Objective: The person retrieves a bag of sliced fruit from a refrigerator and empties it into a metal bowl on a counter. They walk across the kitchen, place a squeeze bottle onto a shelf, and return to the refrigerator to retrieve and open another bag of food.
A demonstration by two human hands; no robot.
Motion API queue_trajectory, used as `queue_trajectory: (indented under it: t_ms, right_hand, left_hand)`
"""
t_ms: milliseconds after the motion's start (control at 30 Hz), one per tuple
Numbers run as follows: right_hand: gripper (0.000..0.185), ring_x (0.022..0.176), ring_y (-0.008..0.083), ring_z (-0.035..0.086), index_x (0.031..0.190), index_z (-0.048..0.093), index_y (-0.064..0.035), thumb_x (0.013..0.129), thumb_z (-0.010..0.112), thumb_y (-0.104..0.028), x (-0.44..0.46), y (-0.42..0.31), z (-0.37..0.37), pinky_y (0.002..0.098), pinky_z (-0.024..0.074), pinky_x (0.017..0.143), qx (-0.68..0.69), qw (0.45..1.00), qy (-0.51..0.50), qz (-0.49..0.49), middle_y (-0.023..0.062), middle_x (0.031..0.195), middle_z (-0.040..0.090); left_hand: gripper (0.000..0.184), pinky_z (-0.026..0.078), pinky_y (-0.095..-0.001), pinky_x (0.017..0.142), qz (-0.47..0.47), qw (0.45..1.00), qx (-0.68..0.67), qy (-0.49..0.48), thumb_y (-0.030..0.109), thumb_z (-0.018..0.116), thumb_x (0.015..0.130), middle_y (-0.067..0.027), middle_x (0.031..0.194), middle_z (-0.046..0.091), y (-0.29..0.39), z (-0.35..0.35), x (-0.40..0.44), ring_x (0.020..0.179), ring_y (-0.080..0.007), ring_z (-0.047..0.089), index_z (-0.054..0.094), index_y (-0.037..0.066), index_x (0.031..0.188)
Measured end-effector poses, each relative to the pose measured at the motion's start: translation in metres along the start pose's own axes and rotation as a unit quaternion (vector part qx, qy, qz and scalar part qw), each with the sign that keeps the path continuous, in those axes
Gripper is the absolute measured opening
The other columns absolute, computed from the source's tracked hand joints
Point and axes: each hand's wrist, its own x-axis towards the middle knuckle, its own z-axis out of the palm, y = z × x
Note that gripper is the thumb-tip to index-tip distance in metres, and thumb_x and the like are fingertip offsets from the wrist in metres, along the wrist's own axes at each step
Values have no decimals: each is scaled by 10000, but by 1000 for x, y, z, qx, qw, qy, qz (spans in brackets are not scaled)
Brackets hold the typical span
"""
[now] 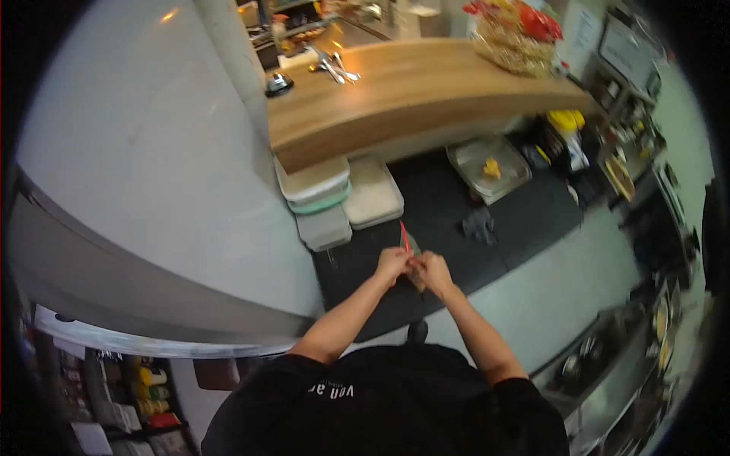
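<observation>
Both my hands meet over the front part of the dark counter (433, 220), fingers pinched close together. Between them is a small see-through plastic bag (414, 241), with something brownish showing at its lower end. A narrow red strip (404, 236) sticks up from the grip; whether it belongs to the bag I cannot tell. My left hand (391, 263) is closed at the strip and the bag. Closed on the bag's other side is my right hand (433, 272). A crumpled dark grey piece of plastic or cloth (479, 226) lies to the right.
Lidded plastic containers (323, 226) stand at the counter's left, beside a pale tray (374, 194). A metal tray (488, 166) with a yellow item sits farther back. Above runs a wooden shelf (411, 83) bearing a bell, utensils and a big bag (517, 45). A grey wall panel (152, 152) borders the left.
</observation>
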Motion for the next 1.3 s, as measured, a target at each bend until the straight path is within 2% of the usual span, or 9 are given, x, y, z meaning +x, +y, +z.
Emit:
queue_trajectory:
  t_ms: [100, 233, 367, 467, 633, 800, 967, 1100, 1300]
  right_hand:
    - [265, 685, 254, 617, 858, 674, 17, 839, 647, -246, 35, 21, -18, 360, 487, 662, 99, 993, -56, 37, 141, 740, 620]
    - [309, 748, 125, 603, 905, 670, 24, 836, 694, -277, 62, 43, -23, 298, 488, 676, 222, 944, -176, 170, 57, 777, 641]
    - [325, 753, 109, 604, 939, 671, -4, 772, 760, -269, 67, 52, -22, 264, 487, 682, 209, 949, -201, 125, 56, 848, 668]
    - [321, 817, 130, 648, 1035, 624, 17, 776, 734, -135, 63, 52, -28, 280, 521, 739, 265, 927, -210, 164, 91, 895, 692]
    - [259, 712, 131, 639, 961, 680, 25, 792, 719, -168, 56, 39, -45, 278, 519, 670, 102, 955, -220, 172, 103, 830, 693]
    - [269, 702, 140, 629, 968, 679, 31, 819, 679, -193, 51, 46, -50, 285, 510, 651, 151, 931, -223, 248, 110, 807, 678]
    - [259, 691, 185, 603, 989, 660, 15, 841, 626, -196, 44, 38, -61, 328, 477, 626, 71, 958, -256, 110, 134, 798, 647]
    - [246, 639, 210, 590, 961, 653, 15, 836, 613, -194, 41, 56, -53, 357, 467, 618, 159, 937, -250, 184, 172, 755, 627]
    - [164, 693, 347, 636, 826, 649, 5, 782, 559, -124, 39, 41, -40, 414, 500, 691, -78, 971, -225, 25, 228, 773, 626]
  left_hand:
    - [164, 518, -284, 564, -55, 996, -65, 25, 144, 570, 885, -96, 839, 637, 20, 11, 6, 688, -169, 623, 638, -2, 911]
    - [207, 537, -307, 775, -99, 983, -156, -12, 122, 528, 907, -91, 978, 630, 17, 9, 8, 874, -197, 644, 607, 1, 1055]
    - [257, 504, -351, 910, -102, 958, -253, -90, 107, 563, 892, -117, 1095, 615, 0, -1, 19, 1005, -209, 618, 562, -25, 1114]
    - [315, 484, -341, 934, -105, 936, -280, -186, 171, 524, 919, -108, 1124, 602, -1, -4, 19, 1038, -201, 600, 525, -7, 1180]
    - [339, 479, -327, 931, -154, 947, -219, -179, 198, 516, 930, -131, 1121, 593, 13, 4, 14, 1041, -211, 592, 526, -26, 1185]
    - [333, 479, -328, 930, -152, 944, -214, -200, 186, 554, 924, -137, 1114, 592, 11, 12, 20, 1028, -215, 595, 539, -54, 1155]
    - [331, 494, -318, 905, -134, 953, -170, -214, 184, 574, 920, -136, 1081, 605, 8, 16, 22, 1004, -205, 603, 554, -77, 1122]
    - [272, 534, -316, 823, -100, 976, -88, -172, 163, 582, 911, -139, 969, 637, 11, 19, 23, 897, -204, 640, 588, -70, 1052]
    - [249, 582, -357, 651, -56, 969, 163, -177, 144, 465, 932, -161, 873, 640, 28, 28, 19, 752, -248, 667, 571, -75, 987]
